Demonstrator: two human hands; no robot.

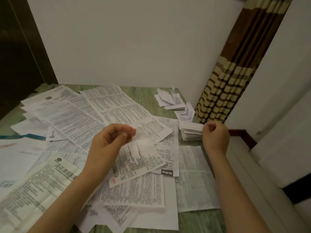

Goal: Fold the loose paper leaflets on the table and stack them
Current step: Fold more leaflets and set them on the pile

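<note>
Loose printed leaflets [80, 118] lie spread over the green table [144, 95]. My left hand [109, 145] is above the middle of the table, thumb and fingertips pinched on the upper edge of one small leaflet [139, 160], which tilts over the others. A stack of folded leaflets [190, 133] stands near the table's right edge. My right hand [216, 137] is at that stack's right side, fingers curled, pinching the edge of the top folded leaflet [191, 126].
More folded leaflets [168, 100] lie in a loose heap at the back right, and one [189, 110] stands on edge. A striped brown curtain [235, 78] hangs just right of the table. A white wall runs behind; a dark door frame [25, 47] is at left.
</note>
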